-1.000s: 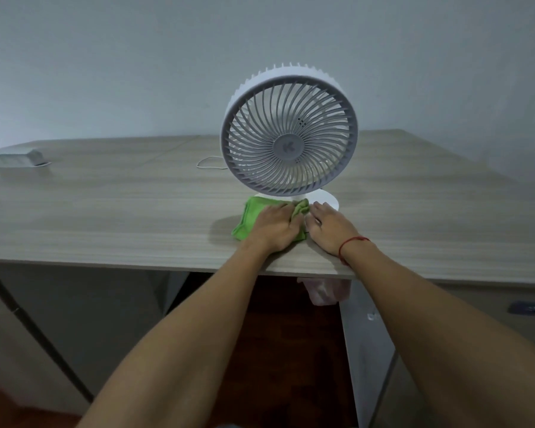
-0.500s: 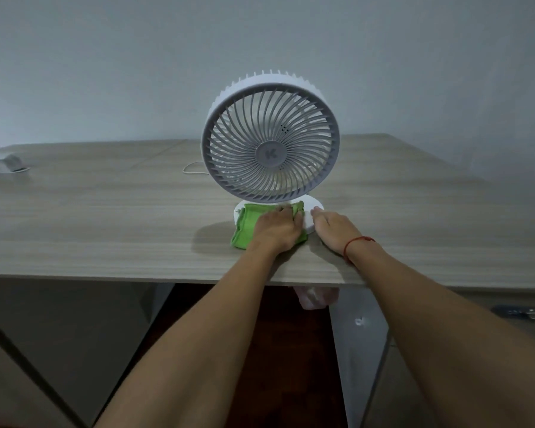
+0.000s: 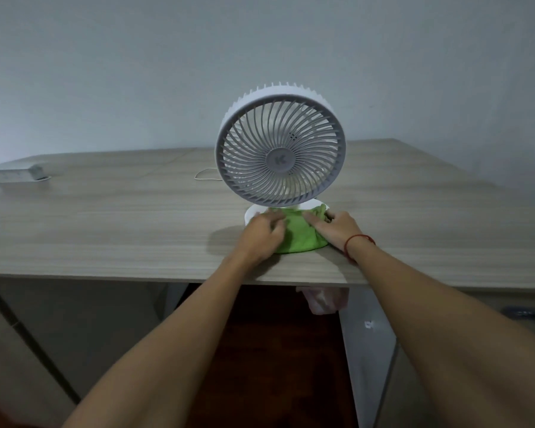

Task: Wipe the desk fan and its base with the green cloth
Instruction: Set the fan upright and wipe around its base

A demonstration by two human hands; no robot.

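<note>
The green cloth (image 3: 300, 236) lies draped over the front of the desk fan's (image 3: 280, 152) round white base (image 3: 250, 215), between the two hands. The left hand (image 3: 261, 236) sits at its left edge with knuckles bent and fingertips tucked into the fabric, seemingly pinching it, though blur hides the exact hold. The right hand (image 3: 337, 227) bunches the cloth's upper right corner in curled fingers, its forefinger laid across the top. The cloth looks soft and limp, so it should fold to the base's curve and is best held bunched. The fan looks like light plastic, top-heavy on a small foot, with thin grille ribs just above the fingers. It would likely slide or tip under a hard push, so steadying the base or the grille's outer ring seems wise. The desk (image 3: 105, 227) edge runs just behind the wrists. There is open wood to either side of the fingers, and a thin cable (image 3: 204, 176) loops beyond them, behind the fan.
</note>
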